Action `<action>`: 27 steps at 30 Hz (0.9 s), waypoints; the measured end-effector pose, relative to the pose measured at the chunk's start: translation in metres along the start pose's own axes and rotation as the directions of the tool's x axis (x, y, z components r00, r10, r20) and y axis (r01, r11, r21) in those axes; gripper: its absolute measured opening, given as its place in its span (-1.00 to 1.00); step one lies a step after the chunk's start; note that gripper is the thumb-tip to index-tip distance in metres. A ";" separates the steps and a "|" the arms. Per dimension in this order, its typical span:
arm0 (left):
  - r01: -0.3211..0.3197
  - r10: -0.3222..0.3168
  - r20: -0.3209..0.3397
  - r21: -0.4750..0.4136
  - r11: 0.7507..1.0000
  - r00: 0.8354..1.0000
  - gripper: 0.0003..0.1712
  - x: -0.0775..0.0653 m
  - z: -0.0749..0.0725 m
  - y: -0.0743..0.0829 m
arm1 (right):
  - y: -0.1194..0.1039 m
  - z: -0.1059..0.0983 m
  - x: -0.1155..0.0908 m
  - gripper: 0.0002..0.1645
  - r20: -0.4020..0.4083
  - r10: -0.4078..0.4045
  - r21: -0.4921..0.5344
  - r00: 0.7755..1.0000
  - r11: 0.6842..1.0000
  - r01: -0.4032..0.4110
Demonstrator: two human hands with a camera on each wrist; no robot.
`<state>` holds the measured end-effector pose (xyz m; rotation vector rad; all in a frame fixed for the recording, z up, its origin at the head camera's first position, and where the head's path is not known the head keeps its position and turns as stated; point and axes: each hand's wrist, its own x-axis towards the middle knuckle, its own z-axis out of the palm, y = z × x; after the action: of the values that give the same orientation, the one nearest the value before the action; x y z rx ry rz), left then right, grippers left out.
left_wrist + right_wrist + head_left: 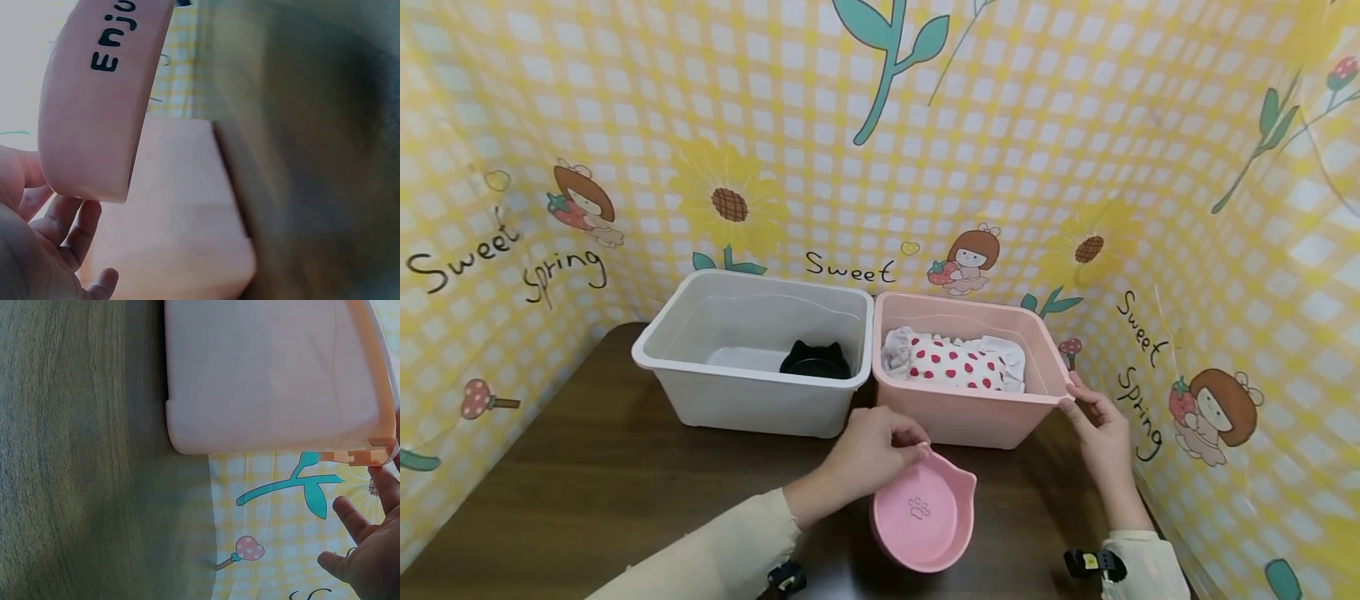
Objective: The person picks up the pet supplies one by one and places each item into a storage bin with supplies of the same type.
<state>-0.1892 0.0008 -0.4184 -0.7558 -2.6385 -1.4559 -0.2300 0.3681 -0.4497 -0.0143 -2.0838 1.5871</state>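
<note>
My left hand [863, 450] pinches the eared rim of a pink cat-ear bowl [917, 529] between thumb and fingers. The bowl hangs tilted in front of the bins, its inside with a paw print facing up toward the head view. Black lettering runs along its outer side [94, 119] in the left wrist view. At the near right corner of a pink bin [958, 423], my right hand [1105, 442] grips the rim, thumb in front and fingers beyond. Inside that bin lies a white ruffled cushion [955, 364] with red strawberry print.
A light grey bin [752, 404] stands against the pink bin's left side, with a black cat-ear bowl [816, 364] inside. Both stand on a dark wooden table [625, 492]. A yellow checked printed cloth [820, 183] rises behind the bins and at both sides.
</note>
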 end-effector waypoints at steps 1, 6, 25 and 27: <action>-0.003 0.003 -0.001 -0.025 1.000 1.000 -0.96 0.000 -0.006 0.004 | -0.002 0.000 0.000 -0.63 -0.002 0.004 -0.001 1.000 1.000 -0.004; -0.021 0.018 -0.042 -0.077 0.997 0.999 -0.90 0.001 -0.035 0.021 | -0.018 0.000 -0.004 -0.61 0.009 0.027 0.003 1.000 1.000 -0.027; -0.020 0.023 -0.159 0.019 1.000 0.987 -0.93 0.017 -0.133 0.038 | 0.000 -0.001 0.002 -0.63 -0.004 0.002 0.011 1.000 1.000 -0.002; 0.009 -0.006 -0.162 0.017 1.000 0.987 -0.93 0.018 -0.144 0.036 | 0.001 0.000 0.001 -0.63 0.000 0.001 0.020 1.000 1.000 -0.001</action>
<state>-0.2178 -0.0918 -0.3046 -0.5990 -2.5321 -1.4286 -0.2313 0.3693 -0.4500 -0.0085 -2.0688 1.6083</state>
